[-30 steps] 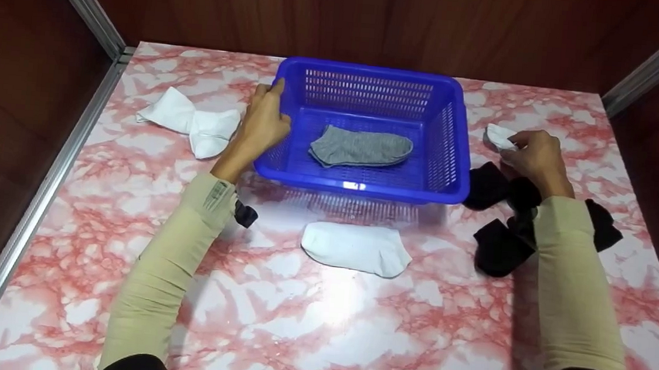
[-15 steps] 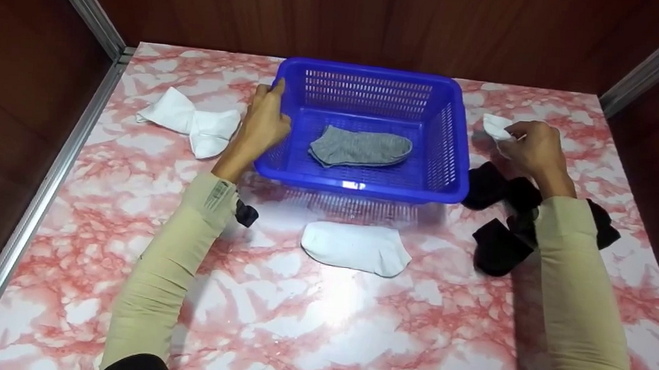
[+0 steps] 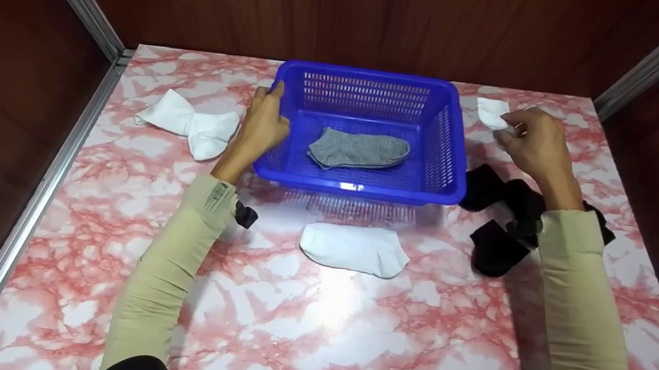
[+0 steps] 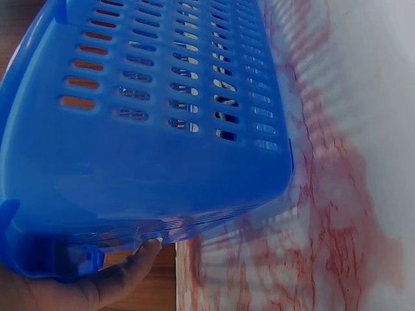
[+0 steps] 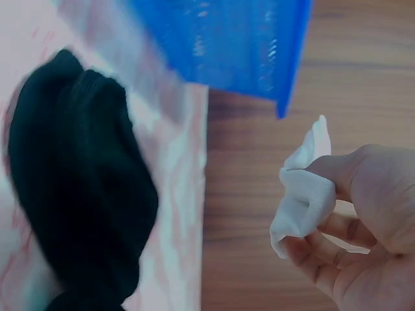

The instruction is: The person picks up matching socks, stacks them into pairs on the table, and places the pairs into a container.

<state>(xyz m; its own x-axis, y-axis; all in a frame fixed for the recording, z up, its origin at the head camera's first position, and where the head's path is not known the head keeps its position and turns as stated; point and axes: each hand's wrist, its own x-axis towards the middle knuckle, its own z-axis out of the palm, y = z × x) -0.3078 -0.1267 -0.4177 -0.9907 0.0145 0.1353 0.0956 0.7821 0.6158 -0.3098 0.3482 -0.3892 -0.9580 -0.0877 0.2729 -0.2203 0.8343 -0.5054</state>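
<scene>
At the left rim of a blue plastic basket (image 3: 358, 188), my left hand (image 3: 262, 125) grips the edge; in the left wrist view its fingers (image 4: 133, 269) curl under the slotted wall. A pair of folded grey socks (image 3: 361, 150) lies in the basket. To the right of the basket my right hand (image 3: 539, 140) pinches a small white sock (image 3: 491, 113) between thumb and fingers. The right wrist view shows this sock bunched and folded at the fingertips, raised above the table. Black socks (image 3: 495, 251) lie below the right wrist, partly hidden by the forearm.
A white sock (image 3: 354, 248) lies flat in front of the basket. Another bunched white sock bundle (image 3: 176, 115) rests left of my left hand. Dark wood panels (image 3: 371, 23) with metal frame strips (image 3: 85, 7) enclose the marbled red and white table (image 3: 306, 336).
My right hand has lifted the small white sock up and slightly toward the back, off its spot beside the black socks. The left hand stays on the basket rim.
</scene>
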